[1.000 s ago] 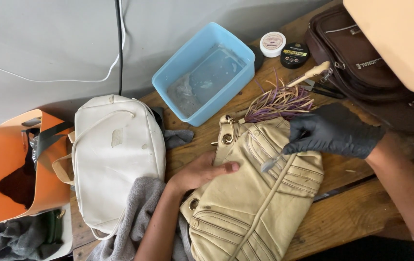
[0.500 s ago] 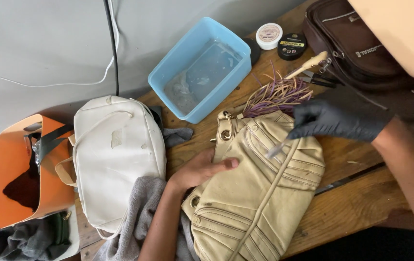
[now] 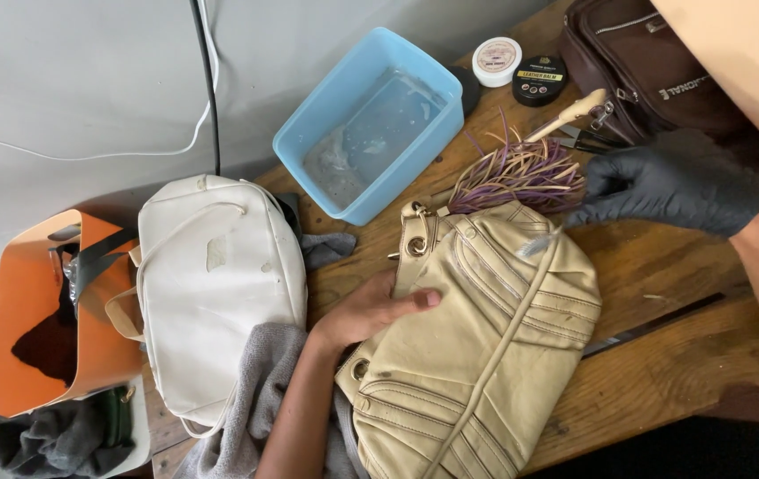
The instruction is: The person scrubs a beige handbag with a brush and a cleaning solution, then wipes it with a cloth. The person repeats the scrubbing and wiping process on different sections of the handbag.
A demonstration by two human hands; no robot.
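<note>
A big tan bag lies on the wooden table, in the middle, right in front of the person. The left hand is bare. It lies flat on the near left side of the tan bag, with the fingers stretched out and close together, pressing down on the leather. It grips nothing.

The right hand wears a black glove. It is just past the top right corner of the tan bag. Its fingers are curled in and pinched on a small brush with a thin pale tip. The tip touches the top of the tan bag, near a long strap seam.

A bunch of purple and cream tassel strings lies at the top edge of the tan bag, just beside the gloved hand. A cream wooden handle sticks out past the strings.

A blue plastic tub sits behind the tan bag, with a little cloudy water in it. Two small round tins, one white and one black, sit to its right. A brown bag lies at the far right corner.

A white bag lies left of the tan bag, near the left arm. A grey cloth lies under that arm. An orange bag stands at the far left
</note>
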